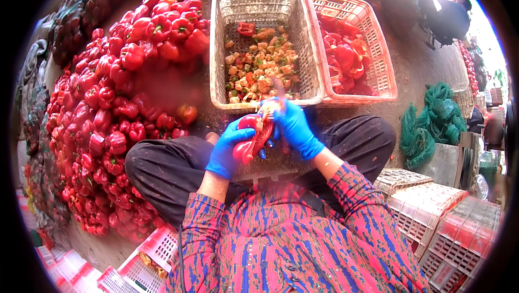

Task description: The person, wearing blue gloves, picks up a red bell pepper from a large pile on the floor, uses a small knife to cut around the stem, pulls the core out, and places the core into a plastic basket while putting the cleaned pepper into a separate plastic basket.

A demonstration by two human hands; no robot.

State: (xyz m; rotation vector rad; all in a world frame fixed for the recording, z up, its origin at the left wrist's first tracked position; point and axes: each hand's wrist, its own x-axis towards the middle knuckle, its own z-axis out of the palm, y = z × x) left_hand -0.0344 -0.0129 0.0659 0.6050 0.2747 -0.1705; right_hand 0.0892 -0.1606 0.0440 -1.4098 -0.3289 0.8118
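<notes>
Both of my hands wear blue gloves and meet in front of the crates. My left hand [223, 151] is wrapped round a red bell pepper [247, 151] that is opened at its upper side. My right hand [297, 130] is closed at the pepper's top, its fingers on a pale, seedy pepper core [268, 108]. A thin, blurred strip stands up above these fingers; I cannot make out what it is. Just beyond my hands, a whitish plastic crate [218, 49] holds many pale cores and a red pepper piece.
A pink crate [385, 57] with red pepper pieces stands against the whitish crate's right side. Whole red peppers [116, 103] form a large heap at left. Green netting [432, 122] lies at right, above stacked crates [424, 206]. Another person [446, 17] is at the far right.
</notes>
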